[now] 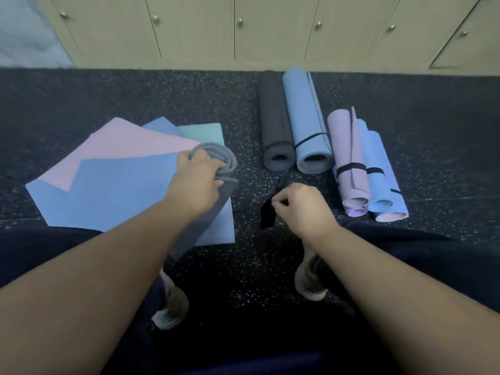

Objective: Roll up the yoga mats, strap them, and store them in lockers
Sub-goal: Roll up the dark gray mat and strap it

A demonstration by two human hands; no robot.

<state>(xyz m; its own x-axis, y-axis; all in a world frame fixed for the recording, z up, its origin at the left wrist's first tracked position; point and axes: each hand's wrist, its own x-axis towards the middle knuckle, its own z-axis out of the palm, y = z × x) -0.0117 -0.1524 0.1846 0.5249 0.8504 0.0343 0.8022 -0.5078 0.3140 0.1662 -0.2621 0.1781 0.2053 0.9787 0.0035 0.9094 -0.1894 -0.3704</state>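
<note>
My left hand grips the rolled end of a grey yoga mat, whose loose tail hangs down toward my legs. My right hand pinches a black strap that dangles just above the floor. Flat mats lie stacked under the grey roll: a blue mat, a pink mat and a teal mat. To the right lie rolled mats: a dark grey roll, a light blue roll with a black strap, a purple roll and a blue roll, both strapped.
A row of beige locker doors with round knobs, all shut, runs along the back. The floor is dark speckled rubber. My shoes and dark trousers fill the near foreground.
</note>
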